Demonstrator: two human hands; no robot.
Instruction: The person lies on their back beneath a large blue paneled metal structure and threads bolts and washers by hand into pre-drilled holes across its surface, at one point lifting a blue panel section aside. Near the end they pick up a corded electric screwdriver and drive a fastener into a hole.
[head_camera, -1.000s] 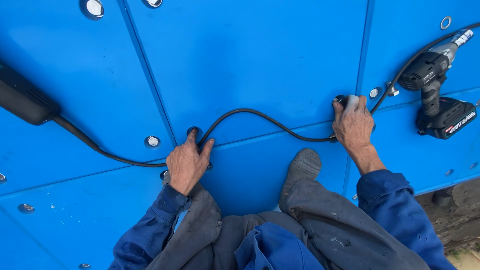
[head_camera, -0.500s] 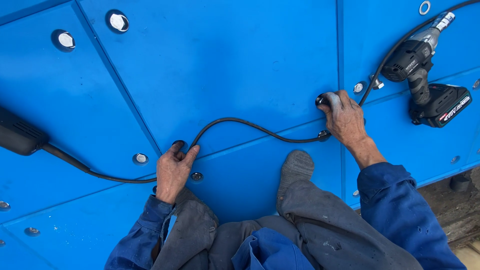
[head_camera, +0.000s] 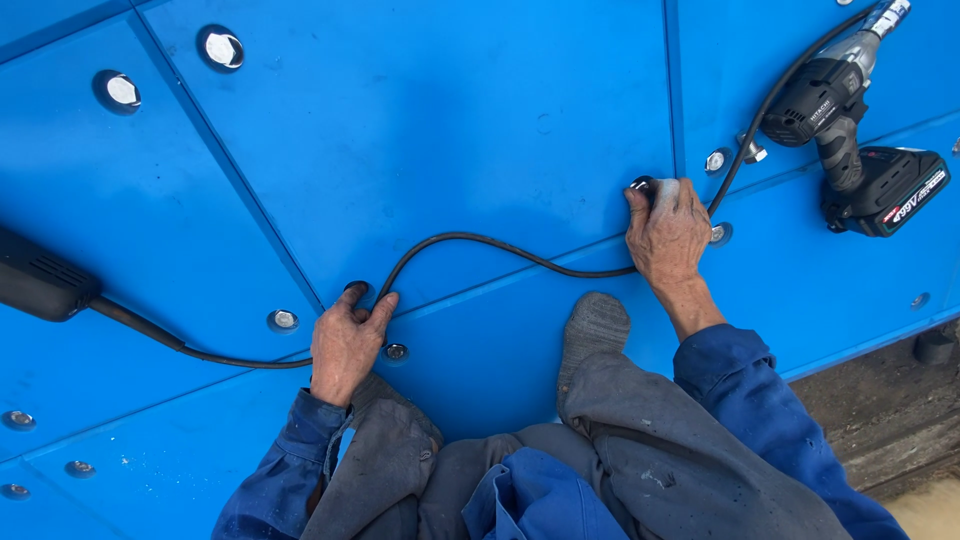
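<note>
— Logging what we have in hand: our left hand (head_camera: 345, 345) is curled over a black cable (head_camera: 480, 245) where it crosses a seam of the blue panel (head_camera: 450, 120); fingers bent round it, closed loosely. Our right hand (head_camera: 668, 232) is cupped over a small pale piece with a dark tip (head_camera: 643, 184), fingers wrapped, pressed to the panel.

— Progress, by our count?

— Bolts seated: two large ones (head_camera: 222, 48) top left, smaller ones (head_camera: 284, 320) along the seams. We judge most fastening done here; whatever our right hand covers is hidden, so we cannot tell if it is finished.

— Other items?

— One cordless impact driver (head_camera: 850, 130), lying idle, top right, apart from both hands. One black box (head_camera: 40, 280) at the cable's left end. Our socked foot (head_camera: 595, 325) and grey trouser knees sit between the hands.

— Obstructions?

— The cable loops across the work area near the driver.
</note>
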